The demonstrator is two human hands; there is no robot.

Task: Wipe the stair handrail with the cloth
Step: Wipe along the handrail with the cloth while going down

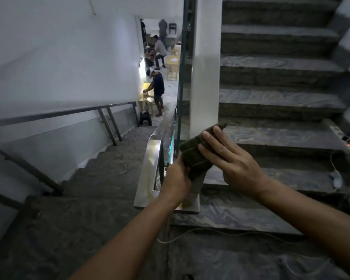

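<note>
A folded dark green cloth (198, 152) is held in front of me above the landing. My left hand (177, 178) grips its lower end from below. My right hand (228, 156) lies flat over its upper side with fingers spread. The flat steel handrail (150, 164) of the down flight ends just left of my hands, with a glass panel (180, 93) under it. The cloth hangs just right of the rail's end, and I cannot tell whether it touches the rail.
A second dark handrail (55, 115) runs along the left wall. Steps go down at left and up at right beside a white pillar (205, 63). A white cable (210, 232) crosses the landing, and a power strip (339, 136) lies on a step. Several people stand below.
</note>
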